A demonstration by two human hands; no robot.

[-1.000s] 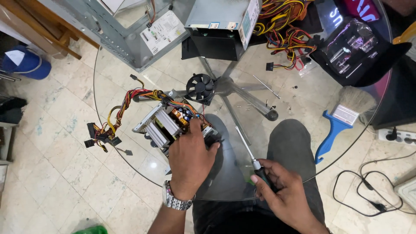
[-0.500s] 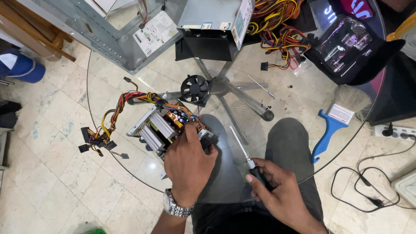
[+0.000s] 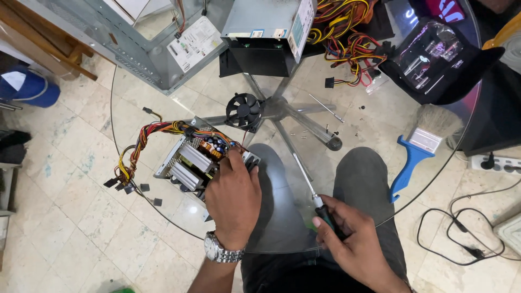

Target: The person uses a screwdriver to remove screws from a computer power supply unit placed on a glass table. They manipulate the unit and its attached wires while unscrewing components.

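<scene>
An opened power supply unit (image 3: 190, 160) with grey heat sinks and a bundle of coloured wires (image 3: 138, 149) lies on a round glass table (image 3: 163, 103). My left hand (image 3: 234, 198), with a metal watch on the wrist, rests on the unit's right end and grips it. My right hand (image 3: 353, 247) holds a screwdriver (image 3: 312, 187) by its dark handle, its thin shaft pointing up and to the left over the glass. A small black fan (image 3: 244, 110) lies just beyond the unit.
A second closed power supply (image 3: 268, 24) with wires (image 3: 347, 38) sits at the back. A metal computer case (image 3: 135, 38) is at the back left, a blue-handled brush (image 3: 418, 154) at the right, a black bag (image 3: 439, 59) behind it. Loose screws (image 3: 331, 127) dot the glass. A power strip (image 3: 496, 163) and cables lie on the floor.
The view has shifted slightly. My left hand stays on the power supply and my right hand keeps the screwdriver, which has moved a little toward me.
</scene>
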